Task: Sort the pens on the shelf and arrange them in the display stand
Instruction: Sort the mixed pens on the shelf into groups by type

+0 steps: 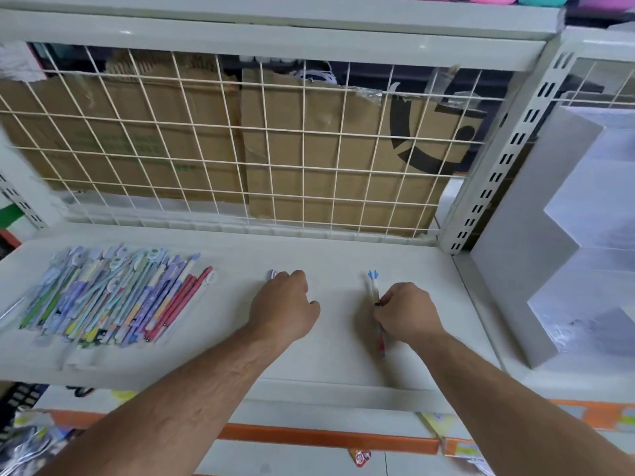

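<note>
A pile of several colourful pens [113,297] lies on the left of the white shelf [343,255]. My left hand [283,305] sits in the middle of the shelf with curled fingers covering a pen, whose pale purple cap tip [273,274] sticks out beyond the knuckles. My right hand [407,312] pinches two white pens with blue tops [374,286] that lie on the shelf; a red part shows below the hand. The white stepped display stand [536,235] stands to the right on the neighbouring shelf.
A white wire grid [240,149] closes the back of the shelf, with cardboard boxes [309,149] behind it. A slotted metal upright [498,173] separates this shelf from the stand's bay. An orange-trimmed lower shelf edge [326,438] runs below.
</note>
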`<state>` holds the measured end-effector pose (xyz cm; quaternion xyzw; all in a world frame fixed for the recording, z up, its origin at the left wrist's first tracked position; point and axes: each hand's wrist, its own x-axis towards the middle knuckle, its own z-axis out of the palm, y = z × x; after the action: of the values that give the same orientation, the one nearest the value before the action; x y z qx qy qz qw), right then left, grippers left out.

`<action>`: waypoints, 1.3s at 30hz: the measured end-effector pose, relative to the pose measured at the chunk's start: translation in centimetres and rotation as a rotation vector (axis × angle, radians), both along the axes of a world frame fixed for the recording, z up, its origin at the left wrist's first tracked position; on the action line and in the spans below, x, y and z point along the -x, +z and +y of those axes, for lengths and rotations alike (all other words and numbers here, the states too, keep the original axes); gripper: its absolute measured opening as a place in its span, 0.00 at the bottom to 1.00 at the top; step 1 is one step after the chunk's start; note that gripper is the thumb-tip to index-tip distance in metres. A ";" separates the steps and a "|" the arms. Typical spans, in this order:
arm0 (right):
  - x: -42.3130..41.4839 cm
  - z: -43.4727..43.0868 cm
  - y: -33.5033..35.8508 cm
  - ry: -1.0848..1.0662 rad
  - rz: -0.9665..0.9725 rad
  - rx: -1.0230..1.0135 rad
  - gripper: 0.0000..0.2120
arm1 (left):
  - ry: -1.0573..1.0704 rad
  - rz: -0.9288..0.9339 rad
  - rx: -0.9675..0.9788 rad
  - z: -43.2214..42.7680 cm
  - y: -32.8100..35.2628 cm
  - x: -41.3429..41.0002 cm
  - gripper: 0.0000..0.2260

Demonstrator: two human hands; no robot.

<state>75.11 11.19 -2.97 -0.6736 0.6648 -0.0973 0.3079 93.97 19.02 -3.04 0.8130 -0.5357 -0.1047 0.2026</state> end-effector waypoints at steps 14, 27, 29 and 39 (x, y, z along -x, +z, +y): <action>-1.8 1.8 0.7 0.097 0.162 0.202 0.13 | -0.010 0.002 -0.050 1.0 -0.6 -1.8 0.11; -12.3 5.9 1.9 0.299 0.036 0.377 0.20 | 0.073 -0.318 -0.125 5.9 0.6 -12.2 0.19; -13.5 6.5 2.0 0.303 0.031 0.375 0.19 | 0.065 -0.386 -0.157 6.6 0.4 -13.7 0.19; -16.3 7.9 2.3 0.256 0.003 0.362 0.07 | 0.134 -0.270 -0.181 7.0 0.1 -16.5 0.16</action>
<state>91.45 19.10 -0.69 -0.7967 0.5462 -0.1743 0.1911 110.52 26.01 -2.91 0.8685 -0.4910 -0.0288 0.0614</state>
